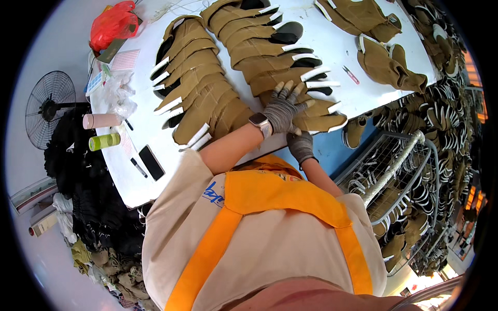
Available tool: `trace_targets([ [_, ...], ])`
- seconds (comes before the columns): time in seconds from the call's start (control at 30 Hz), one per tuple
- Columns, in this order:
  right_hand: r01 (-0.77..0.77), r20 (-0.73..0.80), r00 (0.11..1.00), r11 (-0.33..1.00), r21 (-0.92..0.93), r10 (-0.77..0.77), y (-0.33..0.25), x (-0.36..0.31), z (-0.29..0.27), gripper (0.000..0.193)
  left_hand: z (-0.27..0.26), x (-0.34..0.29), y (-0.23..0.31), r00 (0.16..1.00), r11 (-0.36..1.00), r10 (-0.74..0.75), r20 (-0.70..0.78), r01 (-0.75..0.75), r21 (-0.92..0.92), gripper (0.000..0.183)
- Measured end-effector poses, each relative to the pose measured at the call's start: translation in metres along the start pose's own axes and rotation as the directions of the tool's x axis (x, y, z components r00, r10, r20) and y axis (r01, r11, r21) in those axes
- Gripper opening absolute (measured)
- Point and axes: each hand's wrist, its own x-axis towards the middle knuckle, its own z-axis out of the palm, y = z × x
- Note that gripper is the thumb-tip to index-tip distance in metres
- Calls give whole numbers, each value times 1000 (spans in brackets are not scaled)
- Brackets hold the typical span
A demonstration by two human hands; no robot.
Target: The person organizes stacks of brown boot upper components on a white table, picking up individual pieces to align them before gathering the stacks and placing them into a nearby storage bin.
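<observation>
The brown, white-edged fabric shoe upper (317, 123), long axis nine-to-three, lies four o'clock from the splayed grey-knit-gloved left hand (282, 113); the right hand (302, 147)'s grip I cannot tell.

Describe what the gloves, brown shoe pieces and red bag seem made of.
Gloves: probably grey knit yarn, matte, judging by the streaky texture. Brown shoe pieces: matte fabric or suede; creases show, no weave visible. Red bag: likely thin glossy plastic, given its crinkles and highlights.

A shoe workshop: brown shoe pieces (254, 51) line a white table (332, 52), with probably more in the wire cart (393, 168).
</observation>
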Motion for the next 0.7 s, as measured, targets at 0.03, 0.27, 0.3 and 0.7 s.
trace_targets([
  [0.03, 39, -24, 999, 997, -67, -41, 24, -15, 9, 33, 3, 0, 3, 1000, 1000, -9, -7, 9, 2, 101],
  [0.27, 400, 407, 901, 653, -643, -151, 184, -82, 83, 22, 4, -6, 29, 994, 993, -90, -57, 94, 72, 100],
  [0.3, 604, 529, 797, 390, -695, -291, 194, -78, 94, 23, 5, -4, 34, 993, 992, -98, -66, 103, 72, 100],
  [0.7, -448, -145, 856, 852, 270, 496, 300, -198, 77, 60, 23, -13, 43, 964, 956, -244, -103, 257, 140, 105],
])
